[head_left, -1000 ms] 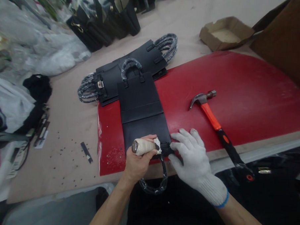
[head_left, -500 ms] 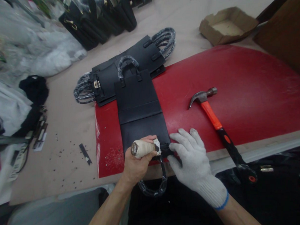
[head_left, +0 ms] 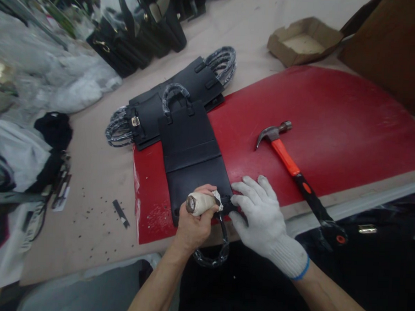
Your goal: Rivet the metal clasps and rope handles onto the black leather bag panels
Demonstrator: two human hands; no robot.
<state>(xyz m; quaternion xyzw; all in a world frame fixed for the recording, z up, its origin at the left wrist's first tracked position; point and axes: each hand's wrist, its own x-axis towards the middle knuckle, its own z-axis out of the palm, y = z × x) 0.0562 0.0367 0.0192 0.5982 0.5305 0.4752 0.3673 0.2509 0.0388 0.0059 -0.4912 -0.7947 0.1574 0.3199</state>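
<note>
A black leather bag piece point(head_left: 195, 157) lies flat across the red mat point(head_left: 335, 129), one wrapped handle at its top and another hanging over the table's front edge. My bare left hand point(head_left: 195, 221) is closed around a tool wrapped in pale tape point(head_left: 201, 204), held over the piece's lower right part; the tool's working tip is hidden. In a white glove with a blue cuff, my right hand point(head_left: 261, 217) has its fingers spread, the fingertips at the piece's lower right edge. The claw hammer point(head_left: 285, 156) with an orange and black handle rests to the right.
More black bag pieces point(head_left: 176, 85) with wrapped handles lie behind. Black bags point(head_left: 140, 33) stand at the back left beside clear plastic wrapping point(head_left: 73, 78). An open cardboard box point(head_left: 303, 40) sits at the back right. A small dark strip point(head_left: 121, 214) and scattered bits lie left of the mat.
The view has shifted slightly. Both hands keep nearly the same pose at the bag piece, with the taped tool still in my left hand.
</note>
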